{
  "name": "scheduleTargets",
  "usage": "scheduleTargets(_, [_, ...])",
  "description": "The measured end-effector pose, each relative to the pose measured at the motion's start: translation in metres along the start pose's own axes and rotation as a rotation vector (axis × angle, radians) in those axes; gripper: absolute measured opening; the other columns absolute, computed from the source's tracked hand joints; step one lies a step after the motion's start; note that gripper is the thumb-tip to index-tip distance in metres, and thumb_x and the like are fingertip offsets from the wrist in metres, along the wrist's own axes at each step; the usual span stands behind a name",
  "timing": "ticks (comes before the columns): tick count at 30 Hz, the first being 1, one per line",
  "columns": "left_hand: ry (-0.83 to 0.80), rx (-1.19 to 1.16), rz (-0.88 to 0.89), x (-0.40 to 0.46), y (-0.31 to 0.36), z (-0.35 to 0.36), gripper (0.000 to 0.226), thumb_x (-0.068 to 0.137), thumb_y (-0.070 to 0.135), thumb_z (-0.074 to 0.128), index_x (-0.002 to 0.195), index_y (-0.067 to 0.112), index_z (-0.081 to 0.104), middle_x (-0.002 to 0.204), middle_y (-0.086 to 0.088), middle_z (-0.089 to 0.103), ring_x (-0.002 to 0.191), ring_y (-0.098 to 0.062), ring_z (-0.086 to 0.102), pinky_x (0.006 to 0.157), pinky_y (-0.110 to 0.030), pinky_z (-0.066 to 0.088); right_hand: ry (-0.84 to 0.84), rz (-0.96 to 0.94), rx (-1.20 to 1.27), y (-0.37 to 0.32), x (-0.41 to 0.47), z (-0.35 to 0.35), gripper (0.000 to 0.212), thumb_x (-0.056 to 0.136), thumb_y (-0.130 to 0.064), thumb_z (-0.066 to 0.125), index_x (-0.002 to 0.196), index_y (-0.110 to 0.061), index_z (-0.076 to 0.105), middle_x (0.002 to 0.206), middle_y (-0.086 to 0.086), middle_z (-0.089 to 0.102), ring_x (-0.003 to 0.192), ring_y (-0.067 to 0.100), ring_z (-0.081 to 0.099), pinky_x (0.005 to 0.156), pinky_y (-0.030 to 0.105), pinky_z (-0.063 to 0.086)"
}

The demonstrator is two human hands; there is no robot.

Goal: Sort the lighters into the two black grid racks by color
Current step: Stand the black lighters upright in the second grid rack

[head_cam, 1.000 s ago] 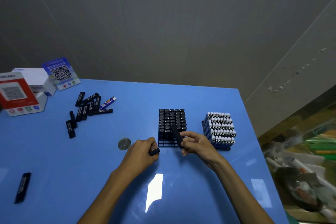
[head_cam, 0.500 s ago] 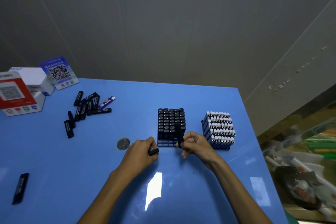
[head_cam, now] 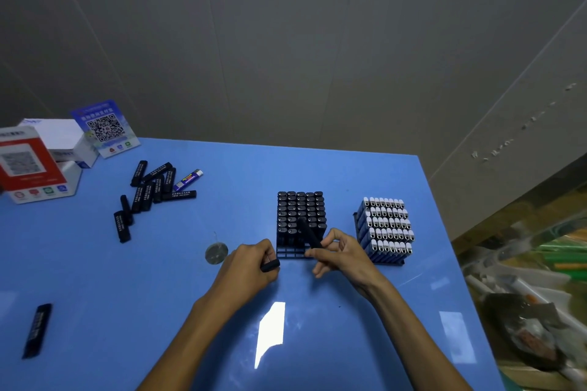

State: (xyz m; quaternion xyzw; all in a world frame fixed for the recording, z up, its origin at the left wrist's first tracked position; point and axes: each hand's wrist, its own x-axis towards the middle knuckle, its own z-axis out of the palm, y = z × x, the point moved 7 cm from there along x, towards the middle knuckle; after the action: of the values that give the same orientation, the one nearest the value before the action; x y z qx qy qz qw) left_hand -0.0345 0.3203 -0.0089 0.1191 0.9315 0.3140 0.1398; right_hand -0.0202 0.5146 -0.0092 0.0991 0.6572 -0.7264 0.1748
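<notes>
Bare forearms, no sleeves visible

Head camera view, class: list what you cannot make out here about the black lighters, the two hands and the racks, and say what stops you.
- Black plastic lighter in the left hand: only its tip shows; curled fingers hide the rest.
- Black grid rack's empty front cells: partly hidden by the right hand and its tilted black lighter.
- White print on the loose black lighters: too small to read.
- Blue-and-white lighters' rack: mostly hidden by its lighters.
</notes>
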Motion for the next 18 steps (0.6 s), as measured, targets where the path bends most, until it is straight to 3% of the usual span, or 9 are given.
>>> scheduleTargets(6, [0.002, -0.003, -0.015, -0.0008, -0.0033, -0.0009, 0.016, 0.074, 0.019, 0.065, 0.073, 0.025, 0.051, 0.068, 0.010, 0.062, 0.065, -0.010, 0.058, 0.061, -0.029, 0.049, -0.024, -0.013, 0.024, 0.0025, 0.0030, -0.0014, 0.026, 0.089, 0.003, 0.062, 0.099, -0.007, 0.041, 0.096, 0.027, 0.069, 0.061, 0.028, 0.066, 0.062, 0.032, 0.058])
scheduleTargets(10, [-0.001, 0.004, -0.011, -0.0009, -0.0037, -0.0007, 0.017, 0.075, 0.019, 0.066, 0.073, 0.026, 0.050, 0.069, 0.009, 0.062, 0.065, -0.009, 0.058, 0.060, -0.028, 0.049, -0.080, -0.015, -0.042, 0.0031, 0.0013, 0.0018, 0.032, 0.093, -0.003, 0.059, 0.122, -0.009, 0.049, 0.107, 0.021, 0.068, 0.058, 0.023, 0.063, 0.063, 0.031, 0.055])
scheduleTargets(15, [0.001, 0.001, -0.009, -0.0016, -0.0034, 0.0001, 0.016, 0.076, 0.019, 0.066, 0.074, 0.025, 0.052, 0.070, 0.010, 0.062, 0.066, -0.009, 0.058, 0.060, -0.027, 0.049, -0.079, 0.009, -0.064, 0.0062, 0.0001, 0.0032, 0.020, 0.096, -0.006, 0.054, 0.115, 0.000, 0.052, 0.107, 0.017, 0.069, 0.057, 0.022, 0.063, 0.062, 0.029, 0.054])
scheduleTargets(18, [-0.006, -0.007, -0.010, -0.0021, -0.0037, 0.0004, 0.015, 0.076, 0.018, 0.066, 0.075, 0.025, 0.052, 0.070, 0.010, 0.062, 0.066, -0.010, 0.058, 0.061, -0.029, 0.050, -0.053, 0.028, -0.108, 0.0067, 0.0006, 0.0022, 0.010, 0.096, -0.004, 0.050, 0.106, -0.004, 0.052, 0.094, 0.013, 0.068, 0.057, 0.023, 0.060, 0.061, 0.031, 0.053])
